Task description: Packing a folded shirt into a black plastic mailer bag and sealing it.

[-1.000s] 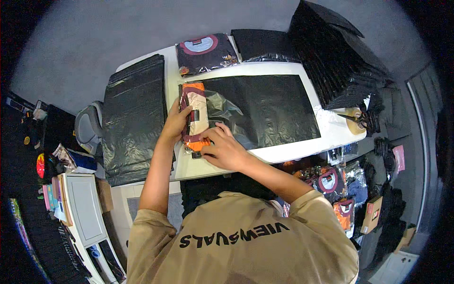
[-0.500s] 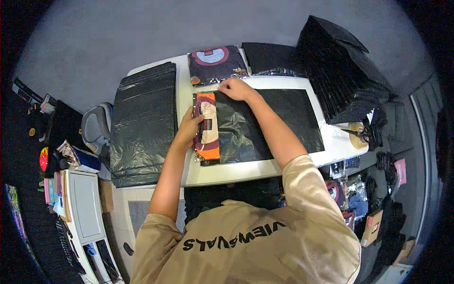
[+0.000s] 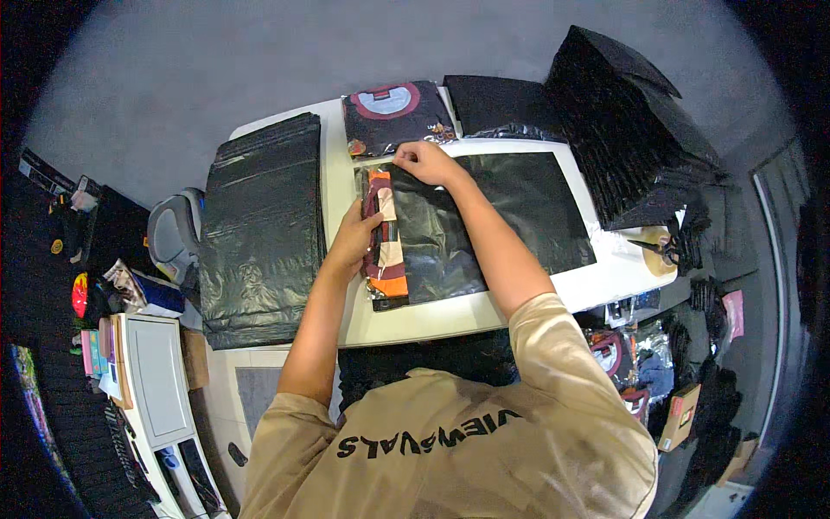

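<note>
A glossy black plastic mailing bag (image 3: 437, 242) lies flat on the white table, its open end toward the left. Out of that end sticks a strip of a folded shirt (image 3: 386, 272), orange, maroon and cream, in clear wrap; the bag hides the rest of it. My left hand (image 3: 352, 238) grips the shirt's left edge, thumb on top and the other fingers mostly out of sight. At the bag's far left corner, my right hand (image 3: 424, 163) is closed in a pinch on the rim of the opening.
Flat black bags (image 3: 264, 233) are piled on the table's left. Another wrapped shirt (image 3: 393, 121), dark with a pale blue and maroon neck, lies at the back beside a black package (image 3: 501, 104). A tall stack of black packages (image 3: 614, 130) stands back right, near a tape roll (image 3: 654, 246).
My left hand has moved slightly right with the shirt, and less of the shirt shows outside the bag. My right hand stays at the far corner of the opening.
</note>
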`<state>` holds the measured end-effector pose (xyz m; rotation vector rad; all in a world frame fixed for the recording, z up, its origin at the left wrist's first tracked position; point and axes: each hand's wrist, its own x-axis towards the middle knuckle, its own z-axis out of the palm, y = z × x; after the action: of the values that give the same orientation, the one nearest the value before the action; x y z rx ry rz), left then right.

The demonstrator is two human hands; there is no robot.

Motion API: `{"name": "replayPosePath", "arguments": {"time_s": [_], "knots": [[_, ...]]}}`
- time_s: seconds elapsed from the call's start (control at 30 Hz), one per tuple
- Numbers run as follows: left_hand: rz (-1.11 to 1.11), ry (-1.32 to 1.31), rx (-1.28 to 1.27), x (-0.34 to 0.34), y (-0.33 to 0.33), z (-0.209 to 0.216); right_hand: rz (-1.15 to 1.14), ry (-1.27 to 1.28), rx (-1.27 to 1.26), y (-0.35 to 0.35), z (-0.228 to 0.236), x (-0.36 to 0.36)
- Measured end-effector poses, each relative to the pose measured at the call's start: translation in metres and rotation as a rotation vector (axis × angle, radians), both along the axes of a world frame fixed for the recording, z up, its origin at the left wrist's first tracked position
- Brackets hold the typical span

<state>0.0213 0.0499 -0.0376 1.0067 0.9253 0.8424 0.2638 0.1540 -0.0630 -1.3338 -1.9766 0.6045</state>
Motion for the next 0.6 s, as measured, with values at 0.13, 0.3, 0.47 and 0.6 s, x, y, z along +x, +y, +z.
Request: {"name": "replayPosePath", "arguments": {"time_s": [0.13,0.3,0.47,0.6], "knots": [[-0.019,0.032,-0.015,0.005,0.001,-0.002,-0.038,0.018,0.044,-0.006,0.005,-0.005],[0.038,0.036,-0.054,-0.003,-0.005,-0.011,-0.096,-0.136,0.337,-0.053,0.041,-0.027],[0.028,-0.007,-0.054,-0.004,-0.001,-0.011,0.141,-0.106,0.289,-0.197,0.063,-0.053],[0.060,-0.015,-0.074,0.004,-0.001,0.001,0.233,-0.106,0.257,-0.251,0.058,-0.044]]}}
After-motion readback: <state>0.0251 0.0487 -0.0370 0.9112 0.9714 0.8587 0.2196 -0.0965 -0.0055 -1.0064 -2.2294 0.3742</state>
